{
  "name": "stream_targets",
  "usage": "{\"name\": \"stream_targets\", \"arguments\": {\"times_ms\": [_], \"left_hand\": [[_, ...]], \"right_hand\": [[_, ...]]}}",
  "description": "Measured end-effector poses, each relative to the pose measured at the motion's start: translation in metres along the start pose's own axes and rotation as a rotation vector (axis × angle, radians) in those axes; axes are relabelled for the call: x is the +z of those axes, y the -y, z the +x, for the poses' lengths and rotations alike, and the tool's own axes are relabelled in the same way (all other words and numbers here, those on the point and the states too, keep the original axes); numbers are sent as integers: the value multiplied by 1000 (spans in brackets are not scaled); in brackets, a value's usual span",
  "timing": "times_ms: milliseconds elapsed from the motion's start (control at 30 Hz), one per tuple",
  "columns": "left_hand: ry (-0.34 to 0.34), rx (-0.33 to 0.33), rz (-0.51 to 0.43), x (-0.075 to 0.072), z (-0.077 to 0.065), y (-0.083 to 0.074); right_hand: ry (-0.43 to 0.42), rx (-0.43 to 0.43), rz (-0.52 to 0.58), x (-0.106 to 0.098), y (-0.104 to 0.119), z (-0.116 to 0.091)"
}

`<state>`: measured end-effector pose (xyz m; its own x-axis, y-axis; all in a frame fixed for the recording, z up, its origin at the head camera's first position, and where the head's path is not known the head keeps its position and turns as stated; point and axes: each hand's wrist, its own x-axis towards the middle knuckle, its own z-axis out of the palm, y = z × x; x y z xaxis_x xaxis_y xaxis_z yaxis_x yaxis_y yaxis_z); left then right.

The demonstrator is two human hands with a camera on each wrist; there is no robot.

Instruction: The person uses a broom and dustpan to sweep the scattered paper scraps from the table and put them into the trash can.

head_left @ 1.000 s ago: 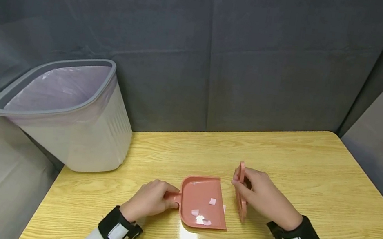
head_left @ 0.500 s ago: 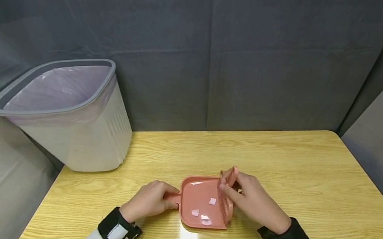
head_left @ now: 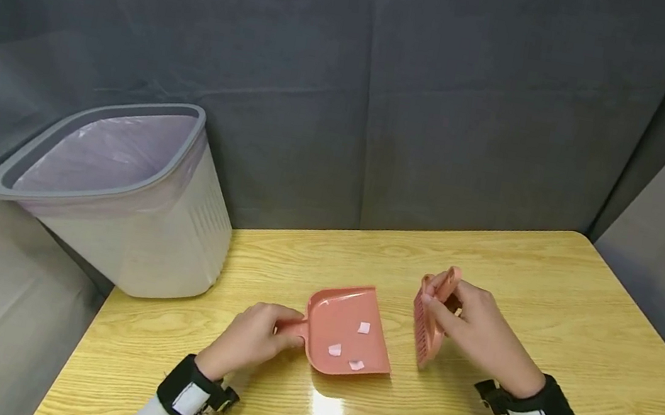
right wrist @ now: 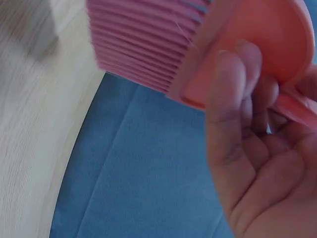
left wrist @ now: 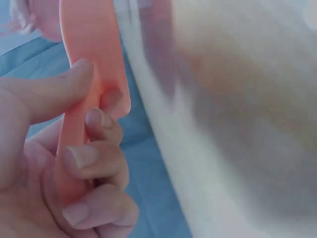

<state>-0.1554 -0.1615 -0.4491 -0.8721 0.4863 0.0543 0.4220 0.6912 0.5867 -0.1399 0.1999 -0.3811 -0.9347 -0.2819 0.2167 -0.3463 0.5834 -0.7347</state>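
A pink dustpan (head_left: 349, 310) carries three small white paper scraps (head_left: 356, 365) on its pan, and its far-right lip faces the brush. By its short handle the left hand (head_left: 252, 335) grips it; in the left wrist view the fingers curl round the handle (left wrist: 74, 163) with the thumb on top. To the right of the pan, the right hand (head_left: 476, 326) holds a matching pink hand brush (head_left: 429, 329) upright, apart from the dustpan. The right wrist view shows its pink bristles (right wrist: 143, 42) and the fingers against its body.
At the left of the wooden table (head_left: 528, 280) stands a white trash bin (head_left: 172, 241) with a grey rim and a pale purple liner. Grey cloth (head_left: 299, 88) hangs behind the table and along both sides.
The brush passed over the dustpan's lip, then moved back right, away from it. The dustpan has shifted slightly up and left, its lip turned. A scrap once at the lip's edge no longer shows there.
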Motion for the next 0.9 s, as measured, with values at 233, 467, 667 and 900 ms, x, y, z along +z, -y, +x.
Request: {"name": "stream_targets", "arguments": {"times_ms": [233,467,667,900], "left_hand": [[-85,19,6,-44,4,-7],[-210,30,24,-99,1,-18],[-338,-3,75,-145,-7,-34],[-528,-6,157,-199,-20,-51]], "right_hand": [[97,27,-55,1,-5,3],[131,42,-92,6,-7,5],[133,37,-86,7,-9,5],[136,32,-78,7,-9,5]]}}
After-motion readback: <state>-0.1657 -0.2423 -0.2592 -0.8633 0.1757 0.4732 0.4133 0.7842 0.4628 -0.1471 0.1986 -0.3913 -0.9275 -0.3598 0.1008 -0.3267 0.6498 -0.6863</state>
